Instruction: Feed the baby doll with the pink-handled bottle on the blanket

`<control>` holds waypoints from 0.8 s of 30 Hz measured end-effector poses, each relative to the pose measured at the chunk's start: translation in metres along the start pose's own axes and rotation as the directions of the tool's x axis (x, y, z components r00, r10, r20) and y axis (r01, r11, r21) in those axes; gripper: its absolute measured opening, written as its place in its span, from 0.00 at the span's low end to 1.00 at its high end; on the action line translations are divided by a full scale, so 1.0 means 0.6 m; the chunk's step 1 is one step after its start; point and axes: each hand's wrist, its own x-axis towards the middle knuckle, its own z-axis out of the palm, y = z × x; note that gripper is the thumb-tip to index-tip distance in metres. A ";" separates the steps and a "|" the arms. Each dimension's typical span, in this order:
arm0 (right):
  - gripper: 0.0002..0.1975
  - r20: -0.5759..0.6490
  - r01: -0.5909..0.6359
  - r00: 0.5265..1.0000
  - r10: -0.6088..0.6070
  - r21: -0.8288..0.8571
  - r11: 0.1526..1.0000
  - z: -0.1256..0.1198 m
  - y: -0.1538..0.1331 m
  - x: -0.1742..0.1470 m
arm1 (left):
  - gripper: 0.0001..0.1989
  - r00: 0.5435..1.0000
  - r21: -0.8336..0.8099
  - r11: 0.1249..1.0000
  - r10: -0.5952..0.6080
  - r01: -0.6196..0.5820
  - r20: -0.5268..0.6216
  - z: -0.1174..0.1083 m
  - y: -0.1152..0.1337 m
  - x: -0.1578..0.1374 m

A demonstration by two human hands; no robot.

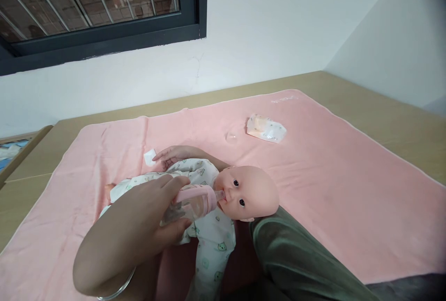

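A homelike room, shown by white walls (268,27), a barred window (94,1) and a pink blanket (320,189) over pale wood (369,110).

From my distant seat, I see a thin silver bangle (116,286) at seven to eight o'clock, smooth and shiny, rounding the wrist of my left hand (156,206); that hand and forearm are bare. My right hand (175,153), toward nine o'clock, is bare too, along with its visible forearm. At four to five o'clock I make out my trousers (303,250): dark olive green, plain cloth, softly creased, with curved folds near the knee.
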 end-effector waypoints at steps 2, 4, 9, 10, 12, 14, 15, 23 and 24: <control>0.13 0.004 -0.001 1.000 0.001 0.000 1.000 -0.002 0.001 0.002 | 0.27 1.000 0.000 1.000 -0.004 0.005 0.006 -0.001 0.000 -0.002; 0.13 0.007 -0.002 1.000 0.002 0.001 1.000 -0.004 0.003 0.004 | 0.27 1.000 -0.003 1.000 -0.006 0.006 0.008 -0.001 0.000 -0.003; 0.14 0.044 0.023 0.999 -0.024 0.021 1.000 -0.011 0.010 0.012 | 0.27 1.000 0.004 1.000 0.002 -0.002 -0.011 -0.001 0.001 -0.002; 0.14 0.048 0.025 0.998 -0.026 0.025 0.999 -0.012 0.011 0.013 | 0.27 1.000 0.004 1.000 -0.002 0.002 -0.010 -0.002 0.002 -0.002; 0.14 0.043 0.023 0.999 -0.025 0.030 0.999 -0.012 0.011 0.014 | 0.27 1.000 0.000 1.000 -0.011 0.011 -0.005 -0.003 0.004 -0.002; 0.13 0.033 0.015 0.999 -0.016 0.028 0.999 -0.010 0.011 0.013 | 0.27 1.000 -0.004 1.000 -0.010 0.010 -0.004 -0.004 0.006 -0.002; 0.13 0.030 0.010 0.999 -0.011 0.029 1.000 -0.009 0.010 0.012 | 0.27 1.000 -0.007 1.000 -0.010 0.010 -0.002 -0.005 0.007 -0.002; 0.14 0.023 0.010 1.000 -0.011 0.021 1.000 -0.004 0.007 0.005 | 0.26 1.000 0.003 1.000 -0.009 0.009 0.003 -0.006 0.006 0.001; 0.14 0.029 0.014 0.999 -0.015 0.022 1.000 -0.005 0.007 0.006 | 0.26 1.000 0.004 1.000 -0.008 0.008 0.010 -0.004 0.004 0.001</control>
